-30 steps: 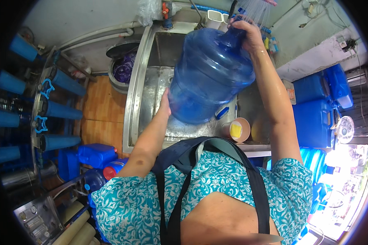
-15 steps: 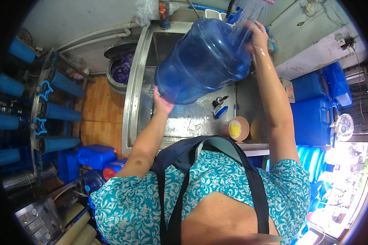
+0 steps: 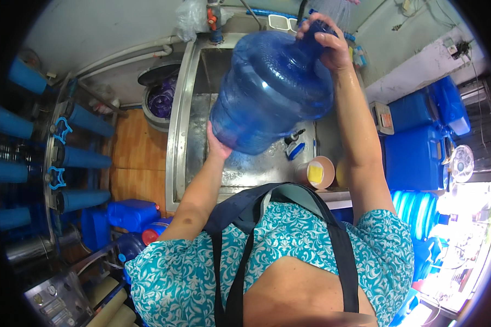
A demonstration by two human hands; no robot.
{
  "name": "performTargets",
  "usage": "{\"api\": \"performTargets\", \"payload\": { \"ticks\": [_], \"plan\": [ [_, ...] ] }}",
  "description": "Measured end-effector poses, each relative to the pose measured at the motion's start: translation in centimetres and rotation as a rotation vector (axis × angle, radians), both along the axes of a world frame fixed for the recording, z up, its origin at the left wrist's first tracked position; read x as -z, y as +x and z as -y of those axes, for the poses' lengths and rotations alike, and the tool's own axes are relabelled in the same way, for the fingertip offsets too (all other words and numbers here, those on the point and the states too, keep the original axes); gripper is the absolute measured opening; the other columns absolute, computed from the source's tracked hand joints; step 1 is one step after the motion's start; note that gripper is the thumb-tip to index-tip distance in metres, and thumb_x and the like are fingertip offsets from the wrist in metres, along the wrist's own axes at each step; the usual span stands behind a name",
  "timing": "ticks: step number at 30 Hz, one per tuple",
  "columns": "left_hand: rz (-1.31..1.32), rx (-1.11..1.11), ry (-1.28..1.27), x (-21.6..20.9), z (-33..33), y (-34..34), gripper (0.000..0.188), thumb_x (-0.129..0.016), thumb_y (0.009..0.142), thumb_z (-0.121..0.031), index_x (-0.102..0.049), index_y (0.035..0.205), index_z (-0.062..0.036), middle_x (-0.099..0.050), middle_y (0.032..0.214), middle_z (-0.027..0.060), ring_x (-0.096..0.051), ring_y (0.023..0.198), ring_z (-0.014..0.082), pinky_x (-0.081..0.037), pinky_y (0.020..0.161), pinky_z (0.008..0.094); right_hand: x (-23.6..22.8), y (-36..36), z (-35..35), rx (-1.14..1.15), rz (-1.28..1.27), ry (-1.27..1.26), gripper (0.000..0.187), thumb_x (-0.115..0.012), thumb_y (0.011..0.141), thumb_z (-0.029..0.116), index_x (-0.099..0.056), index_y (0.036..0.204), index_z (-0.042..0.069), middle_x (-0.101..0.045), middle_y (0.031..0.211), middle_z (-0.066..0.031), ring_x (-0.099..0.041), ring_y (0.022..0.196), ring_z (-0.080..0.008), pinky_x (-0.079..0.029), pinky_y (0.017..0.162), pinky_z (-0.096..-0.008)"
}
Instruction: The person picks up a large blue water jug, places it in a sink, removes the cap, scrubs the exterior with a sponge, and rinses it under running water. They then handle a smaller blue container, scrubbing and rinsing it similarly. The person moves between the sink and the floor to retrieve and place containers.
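From my head view, I have a large blue water bottle point(image 3: 273, 92) in both hands, tilted over a metal sink point(image 3: 178, 131), its neck pointing away from me and to the right. My right hand point(image 3: 333, 48) is grasping the neck, fingers curled around it near the mouth. My left hand point(image 3: 218, 143) is grasping the base end at its lower left edge, thumb along the side; the fingers underneath are hidden by the bottle. I can't tell whether the bottle touches the sink anywhere.

A spray of water point(image 3: 335, 12) falls at the top, just beyond my right hand. On the sink floor, to the right of the base, lies a blue-and-white brush point(image 3: 295, 151). Nearer to me stands a pinkish cup point(image 3: 327, 175) with a yellow sponge point(image 3: 315, 174) at its mouth.

Past the sink's far edge are white containers point(image 3: 279, 22), and near its far left corner a pipe carries an orange valve handle point(image 3: 211, 20). On the left, beside the sink, there's a round bin point(image 3: 157, 122) with purple stuff inside. Blue jugs point(image 3: 412, 161) are stacked on my right.
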State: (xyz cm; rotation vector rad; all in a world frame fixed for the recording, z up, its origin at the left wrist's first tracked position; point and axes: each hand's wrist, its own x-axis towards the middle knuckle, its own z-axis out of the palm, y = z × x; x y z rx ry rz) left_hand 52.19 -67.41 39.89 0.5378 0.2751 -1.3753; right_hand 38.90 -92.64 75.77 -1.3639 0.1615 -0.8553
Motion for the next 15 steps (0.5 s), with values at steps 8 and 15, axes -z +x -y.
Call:
{"api": "performTargets", "payload": {
  "ticks": [8, 15],
  "plan": [
    [-0.161, 0.016, -0.015, -0.4, 0.0, 0.8, 0.081, -0.054, 0.089, -0.070, -0.048, 0.143, -0.0091, -0.054, 0.138, 0.0217, -0.055, 0.126, 0.0359, -0.043, 0.108, 0.0498, 0.1, -0.7, 1.2, -0.092, -0.052, -0.035, 0.047, -0.071, 0.074, 0.001, -0.057, 0.119, -0.001, -0.067, 0.096, -0.0147, -0.067, 0.092, -0.0285, -0.055, 0.087, -0.0399],
    [0.078, 0.313, 0.224, 0.8, 0.4, 0.1, 0.066, -0.049, 0.096, -0.062, -0.057, 0.134, -0.0078, -0.062, 0.132, 0.0141, -0.062, 0.117, 0.0328, -0.049, 0.101, 0.0518, 0.8, 1.7, 0.0, 0.615, -0.476, 0.024, 0.043, -0.081, 0.066, 0.010, -0.065, 0.100, -0.011, -0.069, 0.089, -0.0169, -0.068, 0.078, -0.0238, -0.058, 0.068, -0.0357]
  ]
}}
